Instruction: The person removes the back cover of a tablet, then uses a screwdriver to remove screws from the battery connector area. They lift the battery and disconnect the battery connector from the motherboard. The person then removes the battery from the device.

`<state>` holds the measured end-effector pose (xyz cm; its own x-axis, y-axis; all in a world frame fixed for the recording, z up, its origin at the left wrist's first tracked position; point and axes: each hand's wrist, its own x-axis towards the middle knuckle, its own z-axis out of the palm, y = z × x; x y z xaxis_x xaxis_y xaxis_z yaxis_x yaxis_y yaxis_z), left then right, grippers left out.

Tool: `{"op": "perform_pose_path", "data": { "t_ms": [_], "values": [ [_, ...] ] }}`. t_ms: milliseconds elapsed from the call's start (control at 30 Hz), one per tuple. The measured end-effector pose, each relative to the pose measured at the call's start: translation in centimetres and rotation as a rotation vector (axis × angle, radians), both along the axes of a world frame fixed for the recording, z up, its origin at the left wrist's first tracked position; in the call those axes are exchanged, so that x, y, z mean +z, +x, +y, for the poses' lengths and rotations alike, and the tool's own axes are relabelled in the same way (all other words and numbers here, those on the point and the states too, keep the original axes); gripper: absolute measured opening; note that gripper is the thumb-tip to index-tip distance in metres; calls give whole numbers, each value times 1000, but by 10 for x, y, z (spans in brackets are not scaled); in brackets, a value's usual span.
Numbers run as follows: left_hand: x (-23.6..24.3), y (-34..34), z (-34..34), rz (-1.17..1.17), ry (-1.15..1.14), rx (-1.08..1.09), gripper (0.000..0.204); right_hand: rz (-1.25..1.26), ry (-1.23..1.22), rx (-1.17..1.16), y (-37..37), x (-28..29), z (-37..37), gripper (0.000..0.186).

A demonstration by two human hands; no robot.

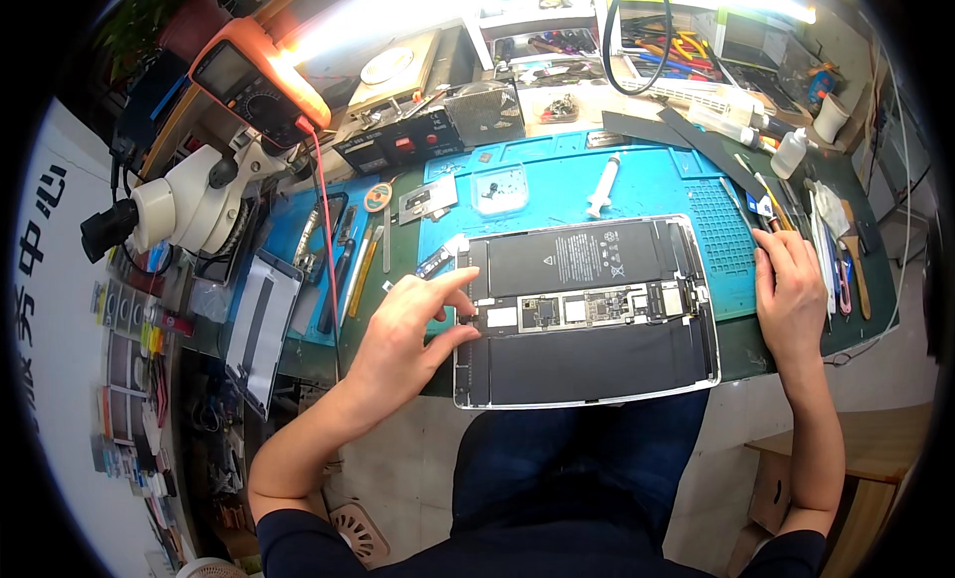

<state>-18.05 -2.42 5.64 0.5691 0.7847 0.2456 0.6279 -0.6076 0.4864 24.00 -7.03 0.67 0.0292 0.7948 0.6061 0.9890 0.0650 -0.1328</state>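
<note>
An opened tablet (577,374) lies at the mat's near edge, its black battery cells and a central strip of circuit boards bare. At its left edge is my left hand (403,324), thumb and fingers bent closely round the rim by the middle strip. Whether a small part is also between those fingertips is hidden. My right hand (791,280) rests off the tablet's right side, among slim tools, fingers drawn together. Its fingertips touch down near a thin grey tool (736,202) and a small blue-and-white piece (760,206); what they grip is hidden.
A blue mat (542,185) carries a syringe (604,185) and a clear plastic box (499,190). Left stand a microscope (174,210), an orange multimeter (261,81) with a red lead, and a detached tablet screen (261,329). Brushes and bottles (790,154) crowd the right.
</note>
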Motion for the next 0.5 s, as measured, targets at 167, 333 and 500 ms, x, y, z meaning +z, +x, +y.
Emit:
{"op": "perform_pose_path", "data": {
  "t_ms": [167, 333, 500],
  "values": [
    [3, -1, 5, 41, 72, -149, 61, 16, -13, -2, -1, 1, 0, 19],
    [3, -6, 11, 90, 177, -215, 55, 12, -12, -1, -1, 1, 0, 19],
    [8, -12, 25, 164, 293, -338, 53, 15, -13, -3, 0, 0, 1, 19]
  ]
}}
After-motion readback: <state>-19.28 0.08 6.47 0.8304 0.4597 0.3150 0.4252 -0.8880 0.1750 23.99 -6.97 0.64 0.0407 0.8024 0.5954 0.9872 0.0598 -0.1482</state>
